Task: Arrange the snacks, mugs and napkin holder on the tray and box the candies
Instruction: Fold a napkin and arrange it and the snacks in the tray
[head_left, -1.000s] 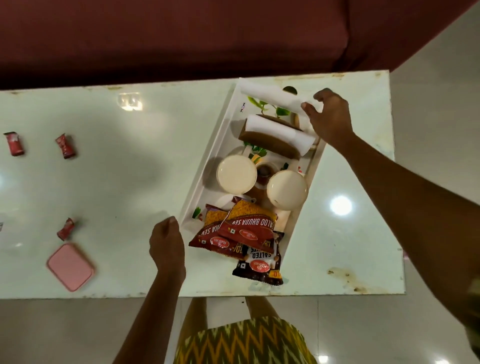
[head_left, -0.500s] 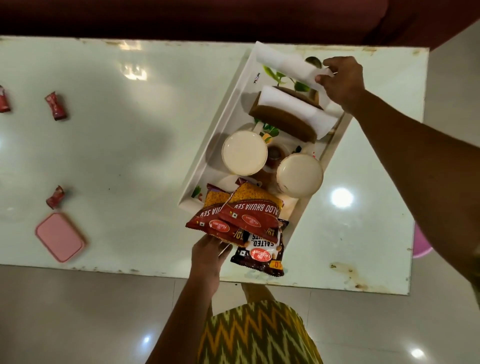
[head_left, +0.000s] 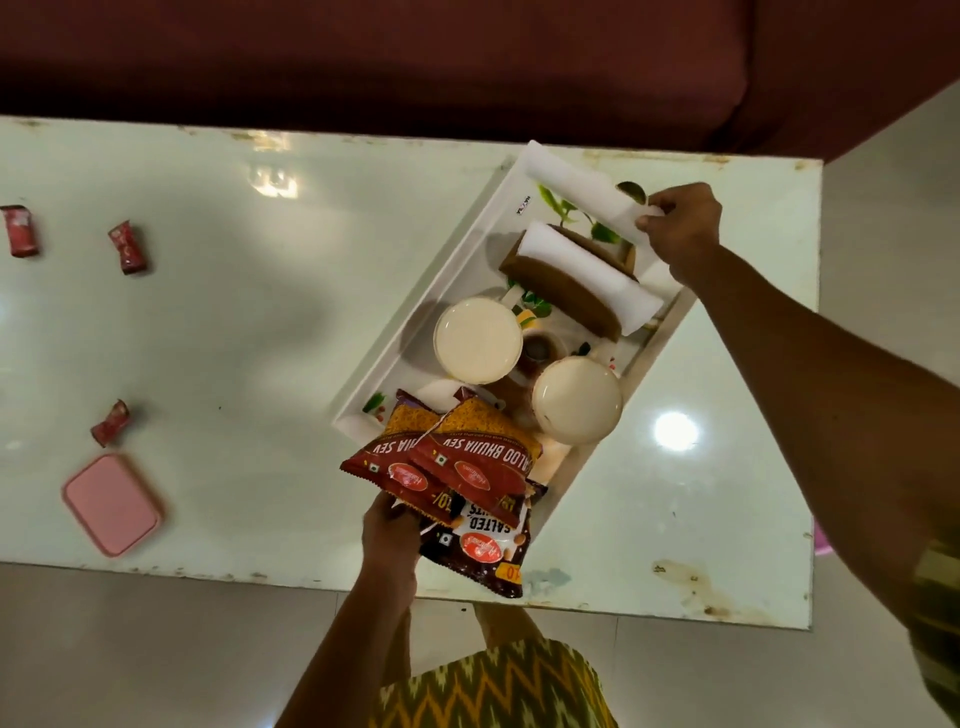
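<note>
Where the left hand (head_left: 389, 535) lay on the table (head_left: 260, 338) beside the tray's (head_left: 457, 270) near corner a second ago, it now reaches in under the overhanging snack packets (head_left: 467, 462) at the near end. Its fingertips are hidden beneath them, so I cannot tell whether it grips the rim. The right hand (head_left: 680, 228) has curled its fingers round the tray's far corner, a loose napkin's corner under the thumb. With both ends taken, the tray looks about to be shifted (its loading seems done): the napkin holder (head_left: 561, 291), two mugs (head_left: 478, 340) and the packets are aboard. Three candies (head_left: 127, 247) lie well apart to the left, outside the closed pink box (head_left: 111, 504).
</note>
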